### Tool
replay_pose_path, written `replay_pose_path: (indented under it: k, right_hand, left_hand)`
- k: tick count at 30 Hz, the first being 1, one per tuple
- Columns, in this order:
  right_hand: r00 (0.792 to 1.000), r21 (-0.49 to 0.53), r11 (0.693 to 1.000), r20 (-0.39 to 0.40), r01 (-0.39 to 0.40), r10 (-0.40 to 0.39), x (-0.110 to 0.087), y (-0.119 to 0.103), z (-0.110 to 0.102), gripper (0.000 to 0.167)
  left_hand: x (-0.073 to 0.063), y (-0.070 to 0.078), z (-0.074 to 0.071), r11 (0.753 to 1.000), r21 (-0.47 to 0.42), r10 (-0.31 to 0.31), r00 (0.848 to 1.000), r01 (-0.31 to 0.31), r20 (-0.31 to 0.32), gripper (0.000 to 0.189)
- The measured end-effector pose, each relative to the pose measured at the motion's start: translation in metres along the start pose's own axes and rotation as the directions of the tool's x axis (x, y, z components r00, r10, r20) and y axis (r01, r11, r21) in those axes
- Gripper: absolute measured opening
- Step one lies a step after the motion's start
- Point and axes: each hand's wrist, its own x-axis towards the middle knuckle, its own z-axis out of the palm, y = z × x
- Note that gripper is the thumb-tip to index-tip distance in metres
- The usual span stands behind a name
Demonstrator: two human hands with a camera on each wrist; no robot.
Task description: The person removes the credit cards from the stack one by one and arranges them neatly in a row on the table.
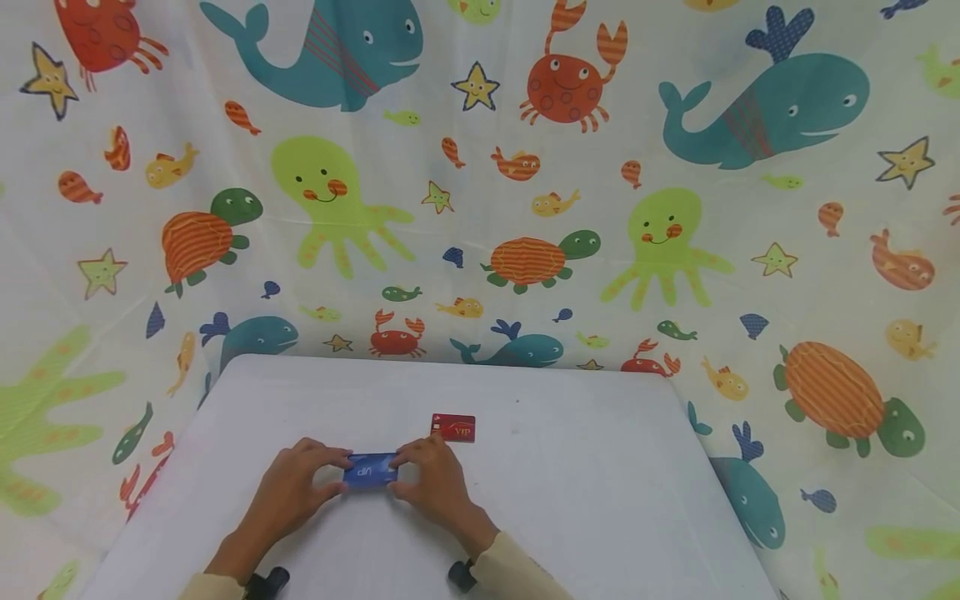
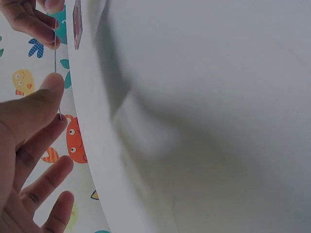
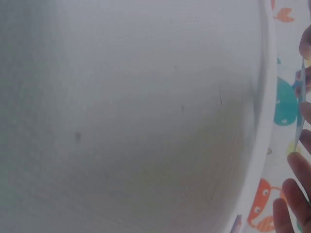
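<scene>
Both hands hold a blue card (image 1: 370, 471) with white VIP lettering that looks upside down in the head view. The left hand (image 1: 291, 487) pinches its left end between thumb and fingers. At the opposite end, the right hand (image 1: 437, 481) grips it the same way. From the left wrist the card (image 2: 55, 60) appears edge-on as a thin line, raised off the table. Just beyond the right hand, a red VIP card (image 1: 454, 428) lies on the table, its lower left corner close to the knuckles.
A white-covered table (image 1: 600, 492) extends around the hands. Behind it hangs a curtain (image 1: 450, 225) printed with whales, crabs, turtles and other sea animals. Dark wrist-worn devices (image 1: 461, 575) show at the sleeves.
</scene>
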Motion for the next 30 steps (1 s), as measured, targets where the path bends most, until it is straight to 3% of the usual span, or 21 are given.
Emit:
replay_pose_path:
  k: [30]
  right_hand:
    - [0.999, -0.004, 0.999, 0.008, 0.045, -0.045, 0.005, -0.021, 0.032, 0.024]
  left_hand:
    - [-0.022, -0.026, -0.011, 0.994, -0.009, -0.112, 0.990, 0.113, 0.090, 0.036]
